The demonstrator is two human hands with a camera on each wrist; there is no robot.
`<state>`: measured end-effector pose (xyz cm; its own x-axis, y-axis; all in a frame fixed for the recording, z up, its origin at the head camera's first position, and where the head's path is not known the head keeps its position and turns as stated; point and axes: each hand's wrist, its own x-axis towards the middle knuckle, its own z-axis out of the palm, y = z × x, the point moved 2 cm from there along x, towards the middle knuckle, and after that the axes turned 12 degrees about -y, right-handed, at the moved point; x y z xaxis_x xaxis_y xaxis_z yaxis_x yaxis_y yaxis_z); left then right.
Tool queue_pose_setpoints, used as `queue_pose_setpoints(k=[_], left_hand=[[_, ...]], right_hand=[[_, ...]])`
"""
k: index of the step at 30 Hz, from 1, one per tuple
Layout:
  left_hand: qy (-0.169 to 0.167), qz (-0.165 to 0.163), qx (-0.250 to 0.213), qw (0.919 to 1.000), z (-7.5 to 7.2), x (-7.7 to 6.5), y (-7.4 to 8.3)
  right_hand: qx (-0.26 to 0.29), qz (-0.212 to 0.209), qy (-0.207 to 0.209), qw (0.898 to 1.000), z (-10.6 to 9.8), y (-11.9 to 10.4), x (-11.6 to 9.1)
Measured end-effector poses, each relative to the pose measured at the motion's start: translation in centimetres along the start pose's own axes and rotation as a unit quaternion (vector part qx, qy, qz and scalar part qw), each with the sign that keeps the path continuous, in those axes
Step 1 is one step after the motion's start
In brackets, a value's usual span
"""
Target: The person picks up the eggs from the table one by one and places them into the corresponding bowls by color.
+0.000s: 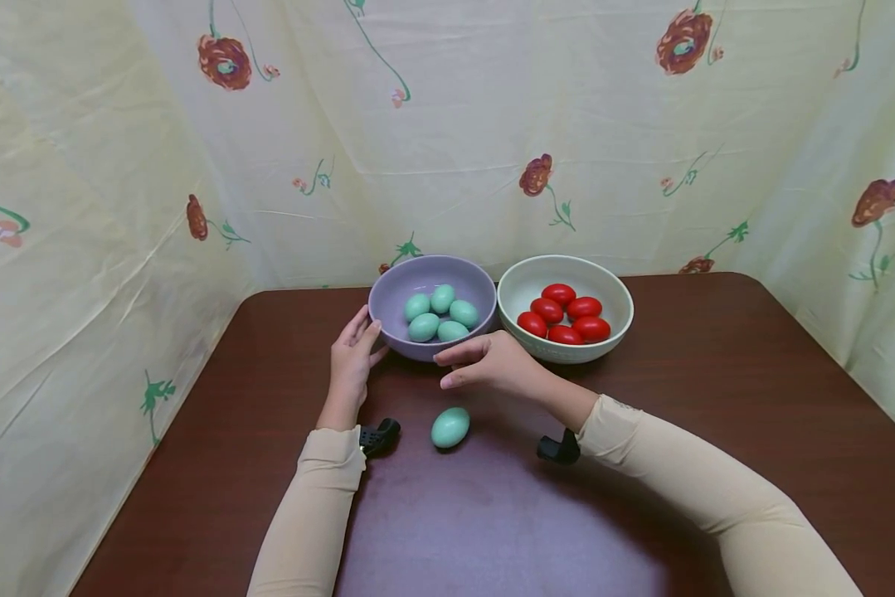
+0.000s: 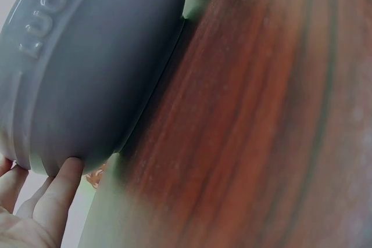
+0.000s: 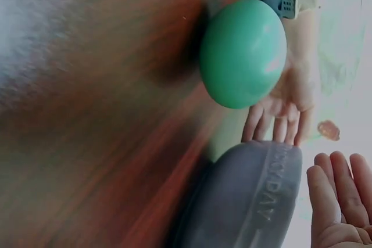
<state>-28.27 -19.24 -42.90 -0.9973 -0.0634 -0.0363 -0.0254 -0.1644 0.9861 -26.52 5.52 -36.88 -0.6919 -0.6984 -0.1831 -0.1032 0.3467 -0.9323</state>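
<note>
My left hand [image 1: 352, 358] rests its fingertips against the left side of a purple bowl [image 1: 432, 269] holding several pale green eggs [image 1: 424, 327]. In the left wrist view, those extended fingers [image 2: 61, 193] touch the bowl's outer wall [image 2: 110, 74], which has raised lettering. My right hand [image 1: 495, 362] hovers in front of the bowl's near right rim, fingers extended and holding nothing. Below it on the table lies a single pale green egg [image 1: 450, 428], large in the right wrist view, where my right hand [image 3: 343, 201] appears at the lower right.
A whitish bowl [image 1: 566, 352] with several red eggs [image 1: 564, 334] stands beside the purple one, on the right. Both are near the back of the dark brown table [image 1: 716, 356]. A floral curtain [image 1: 447, 133] hangs behind and around the sides.
</note>
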Motion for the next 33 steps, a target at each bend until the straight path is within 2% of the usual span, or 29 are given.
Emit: queue_pose_setpoints(k=[8, 18, 26, 33], left_hand=[[-0.001, -0.001, 0.002, 1.0000, 0.0, 0.0, -0.1], [0.002, 0.000, 0.007, 1.0000, -0.1, 0.0, -0.2], [-0.004, 0.028, -0.013, 0.9995, 0.1, 0.0, -0.2], [-0.001, 0.019, -0.009, 0.9998, 0.1, 0.0, -0.1]], right_hand=[[0.021, 0.009, -0.028, 0.999, 0.4, 0.8, -0.7], [0.041, -0.003, -0.062, 0.997, 0.8, 1.8, -1.0], [0.017, -0.014, -0.072, 0.997, 1.0, 2.2, -1.3], [0.006, -0.024, -0.088, 0.996, 1.3, 2.8, -1.4]])
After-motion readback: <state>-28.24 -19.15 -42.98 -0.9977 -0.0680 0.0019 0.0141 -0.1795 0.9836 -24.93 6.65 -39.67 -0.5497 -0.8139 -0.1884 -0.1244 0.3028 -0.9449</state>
